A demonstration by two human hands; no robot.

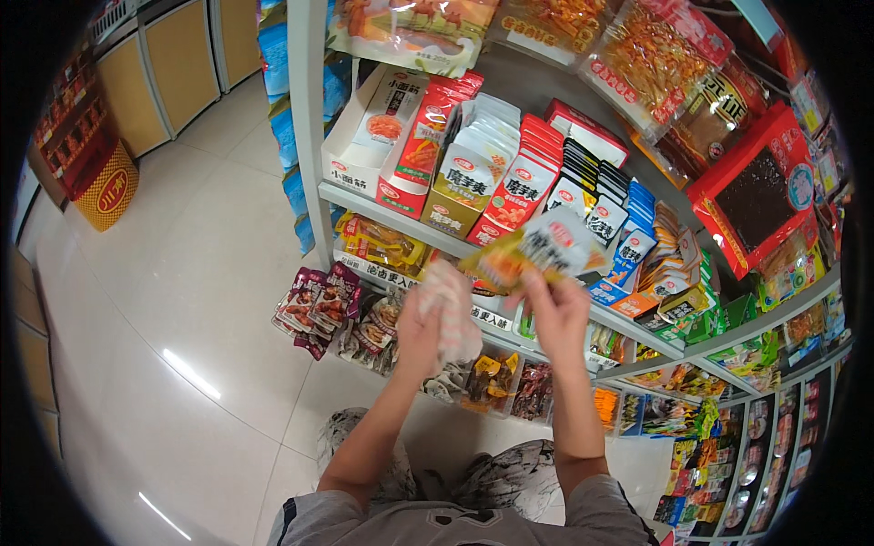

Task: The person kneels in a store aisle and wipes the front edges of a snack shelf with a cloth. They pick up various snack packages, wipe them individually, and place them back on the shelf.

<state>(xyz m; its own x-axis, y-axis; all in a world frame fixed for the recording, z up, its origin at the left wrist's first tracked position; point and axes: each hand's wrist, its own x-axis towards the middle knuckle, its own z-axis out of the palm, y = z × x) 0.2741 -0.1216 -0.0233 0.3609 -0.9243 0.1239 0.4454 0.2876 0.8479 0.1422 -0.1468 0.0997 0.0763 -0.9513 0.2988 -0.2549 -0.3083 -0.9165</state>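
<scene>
In my left hand (420,332) I hold a crumpled pink-and-white cloth (449,314), in front of the shelf's lower tier. My right hand (556,307) grips the lower edge of a yellow-and-white snack packet (536,252), which is tilted and slightly blurred. Behind the packet, open display boxes of snack packets stand in a row: a white box (348,160), a red box (399,191), a gold box (454,198), then red packets (522,184), black-and-white packets (604,211) and blue packets (629,256).
A grey metal shelf edge (403,220) runs below the boxes, with an upright post (308,123) at its left. Larger snack bags (659,61) hang above. Purple packets (317,307) and clear bins (488,382) sit lower. A yellow basket stand (109,188) is on the tiled floor at left.
</scene>
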